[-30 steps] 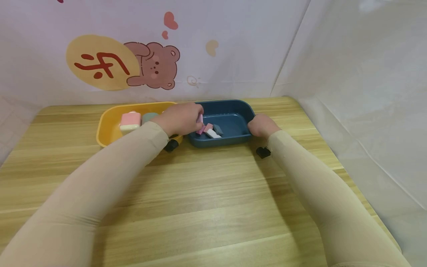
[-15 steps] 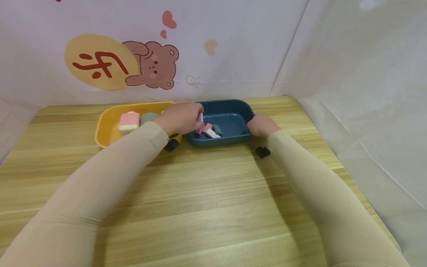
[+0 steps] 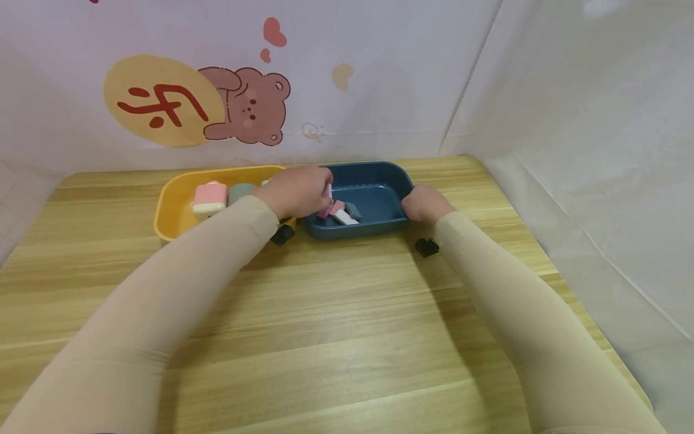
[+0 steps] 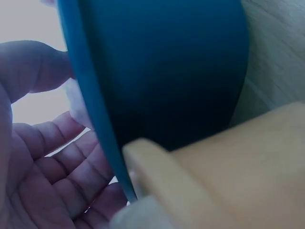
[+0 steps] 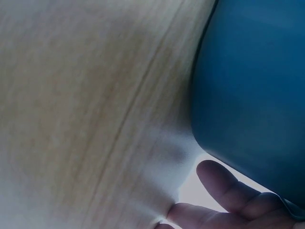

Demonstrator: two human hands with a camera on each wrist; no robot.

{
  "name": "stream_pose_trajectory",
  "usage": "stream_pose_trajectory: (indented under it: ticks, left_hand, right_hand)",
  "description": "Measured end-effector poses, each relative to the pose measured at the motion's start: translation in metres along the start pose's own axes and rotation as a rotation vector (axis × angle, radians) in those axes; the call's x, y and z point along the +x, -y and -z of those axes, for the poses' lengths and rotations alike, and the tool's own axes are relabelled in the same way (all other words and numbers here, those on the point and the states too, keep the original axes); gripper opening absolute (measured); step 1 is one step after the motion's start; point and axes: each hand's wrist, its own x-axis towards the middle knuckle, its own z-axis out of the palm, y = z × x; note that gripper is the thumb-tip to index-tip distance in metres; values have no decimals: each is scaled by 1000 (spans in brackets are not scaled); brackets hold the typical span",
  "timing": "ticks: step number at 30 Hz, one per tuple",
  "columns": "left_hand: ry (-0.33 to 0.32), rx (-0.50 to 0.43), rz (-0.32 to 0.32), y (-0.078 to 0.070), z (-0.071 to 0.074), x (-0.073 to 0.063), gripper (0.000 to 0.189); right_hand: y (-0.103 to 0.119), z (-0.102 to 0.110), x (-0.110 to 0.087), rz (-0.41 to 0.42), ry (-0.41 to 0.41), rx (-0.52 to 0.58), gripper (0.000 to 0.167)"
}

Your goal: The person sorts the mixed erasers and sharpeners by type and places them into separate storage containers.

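In the head view my left hand [image 3: 298, 190] reaches over the near left part of a dark blue tray [image 3: 374, 228]. Between thumb and fingers it pinches a small pale lilac block [image 3: 328, 190], mostly covered by the hand; the left wrist view shows a pale piece of it [image 4: 78, 102] beside the tray's rim. Inside the tray lie a magenta block [image 3: 325, 211], a pink block [image 3: 338, 207], a white block [image 3: 345, 217] and a grey block [image 3: 353, 210]. My right hand [image 3: 427, 205] grips the tray's right rim, its fingers [image 5: 228, 188] against the outer wall.
A yellow tray [image 3: 168, 211] stands directly left of the blue one. It holds a pink-and-cream block [image 3: 210, 199], a grey-green piece [image 3: 240, 191] and something pale green half hidden by my left hand. A printed cloth [image 3: 379, 90] hangs behind the wooden table [image 3: 347, 337].
My left hand has shifted very slightly to the right with the lilac block. The right hand and both trays stay where they were.
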Motion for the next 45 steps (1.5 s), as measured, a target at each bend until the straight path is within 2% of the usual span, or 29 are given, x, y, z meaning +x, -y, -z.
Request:
stream_pose_trajectory:
  ticks: [5, 12, 20, 26, 33, 39, 45]
  left_hand:
    - [20, -8, 34, 3, 0, 6, 41]
    - [91, 28, 47, 2, 2, 14, 48]
    - [132, 58, 80, 0, 2, 18, 45]
    - [157, 118, 60, 0, 2, 22, 37]
    - [176, 147, 38, -4, 5, 23, 30]
    - [185, 148, 45, -5, 5, 23, 33]
    - [187, 156, 52, -7, 3, 24, 26]
  right_hand:
    - [0, 0, 0, 3, -2, 0, 23]
    - [0, 0, -1, -3, -1, 7, 22]
    - [1, 1, -2, 2, 1, 3, 22]
    - [1, 1, -2, 0, -1, -13, 24]
    - [1, 0, -2, 4, -5, 0, 24]
    - [1, 1, -3, -1, 5, 9, 23]
    - [2, 1, -4, -3, 12, 8, 22]
